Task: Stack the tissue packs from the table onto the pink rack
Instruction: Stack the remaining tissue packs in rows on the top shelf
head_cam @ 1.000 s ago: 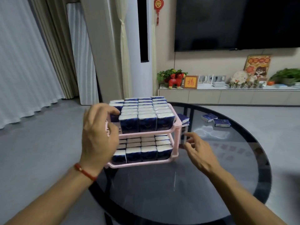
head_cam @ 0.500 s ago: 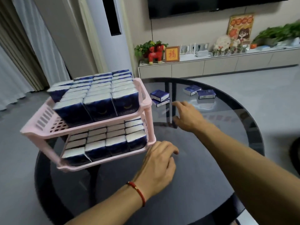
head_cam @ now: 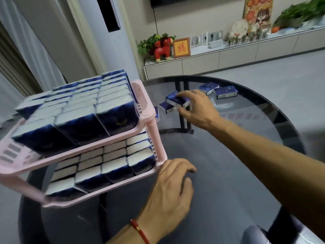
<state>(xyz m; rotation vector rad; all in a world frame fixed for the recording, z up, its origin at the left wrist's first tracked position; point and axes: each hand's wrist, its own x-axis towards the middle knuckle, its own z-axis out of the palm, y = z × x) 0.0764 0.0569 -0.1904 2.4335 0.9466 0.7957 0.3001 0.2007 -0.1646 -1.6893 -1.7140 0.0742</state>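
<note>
At your nine o'clock the pink rack [head_cam: 151, 128] stands on the round glass bench [head_cam: 228, 173], both tiers packed with upright tissue packs [head_cam: 79, 110]. At six o'clock your left hand [head_cam: 168, 189] rests by the rack's lower front corner, fingers loosely spread, holding nothing. At one o'clock your right hand [head_cam: 198, 110] has its fingers curled around the top tissue pack [head_cam: 174, 100] of a small pile just right of the rack. Two more loose packs [head_cam: 218, 90] lie beyond, near the bench's far edge.

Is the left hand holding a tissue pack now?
No, the left hand rests by the pink rack; the right hand grips the tissue pack.
</note>
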